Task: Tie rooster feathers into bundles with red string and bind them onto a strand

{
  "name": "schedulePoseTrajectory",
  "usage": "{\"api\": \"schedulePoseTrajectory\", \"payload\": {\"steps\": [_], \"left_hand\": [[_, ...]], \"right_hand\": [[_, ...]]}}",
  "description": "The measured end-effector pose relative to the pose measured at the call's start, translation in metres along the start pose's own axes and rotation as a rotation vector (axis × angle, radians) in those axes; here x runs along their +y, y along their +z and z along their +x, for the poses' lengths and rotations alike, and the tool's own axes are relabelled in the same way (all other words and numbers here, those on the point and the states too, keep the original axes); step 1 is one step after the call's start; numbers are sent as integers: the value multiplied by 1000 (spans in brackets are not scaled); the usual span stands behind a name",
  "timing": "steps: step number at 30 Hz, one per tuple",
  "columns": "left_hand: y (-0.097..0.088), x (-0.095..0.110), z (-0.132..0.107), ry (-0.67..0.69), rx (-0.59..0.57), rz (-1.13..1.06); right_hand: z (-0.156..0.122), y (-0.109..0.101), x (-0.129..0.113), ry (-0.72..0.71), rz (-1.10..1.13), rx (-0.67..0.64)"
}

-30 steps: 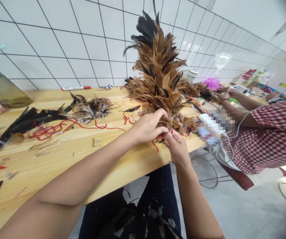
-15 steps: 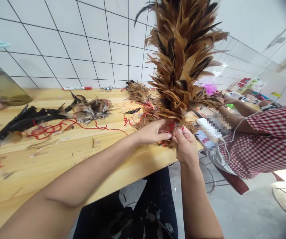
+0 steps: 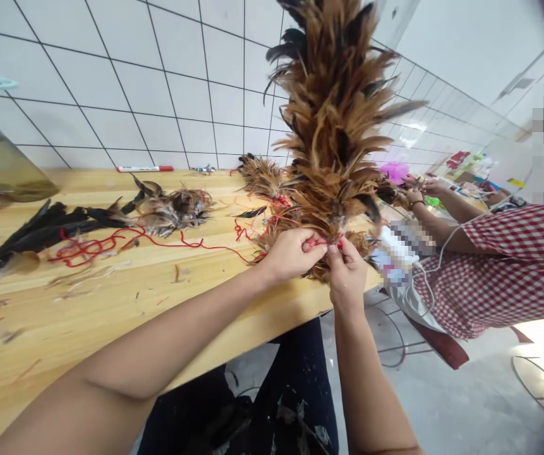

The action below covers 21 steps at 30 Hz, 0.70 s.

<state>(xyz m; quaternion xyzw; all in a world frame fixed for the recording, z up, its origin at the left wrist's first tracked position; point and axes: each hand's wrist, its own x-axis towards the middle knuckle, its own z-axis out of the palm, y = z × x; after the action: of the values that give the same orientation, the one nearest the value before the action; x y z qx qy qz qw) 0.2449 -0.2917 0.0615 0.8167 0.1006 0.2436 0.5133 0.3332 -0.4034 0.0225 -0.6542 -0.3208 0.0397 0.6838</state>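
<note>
A tall feather duster (image 3: 335,126) of brown and black feathers stands upright in front of me, its lower end between my hands. My left hand (image 3: 295,253) is closed, pinching red string (image 3: 318,242) just left of the duster's base. My right hand (image 3: 347,265) pinches the base of the duster, where a bit of red string shows between thumb and finger; the stick itself is hidden. Behind my left hand lie loose feather bunches (image 3: 263,177) with tangled red threads. More red string (image 3: 86,246) trails across the wooden table (image 3: 158,328) from the left.
Black feathers (image 3: 39,234) and a brown feather bunch (image 3: 177,208) lie at left. A marker (image 3: 143,169) rests by the tiled wall. A jar of liquid (image 3: 6,158) stands far left. At right, a co-worker in a checked shirt (image 3: 513,265) handles feathers; a white cable (image 3: 447,240) hangs there.
My left hand has gone from loosely open fingers to a closed pinch on the red string. The duster has turned and shifted slightly left, with my right hand moving along.
</note>
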Motion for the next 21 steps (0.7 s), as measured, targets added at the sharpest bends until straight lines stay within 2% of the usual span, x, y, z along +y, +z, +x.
{"api": "schedulePoseTrajectory", "payload": {"steps": [3, 8, 15, 21], "left_hand": [[5, 3, -3, -37, 60, 38], [14, 1, -3, -100, 142, -68], [23, -2, -3, -170, 255, -126], [25, -1, -7, -208, 309, -60]], "right_hand": [[-2, 5, 3, -183, -225, 182], [-7, 18, 2, -347, -574, 292], [-11, 36, 5, -352, -758, 406], [-17, 44, 17, -310, -797, 371]]}}
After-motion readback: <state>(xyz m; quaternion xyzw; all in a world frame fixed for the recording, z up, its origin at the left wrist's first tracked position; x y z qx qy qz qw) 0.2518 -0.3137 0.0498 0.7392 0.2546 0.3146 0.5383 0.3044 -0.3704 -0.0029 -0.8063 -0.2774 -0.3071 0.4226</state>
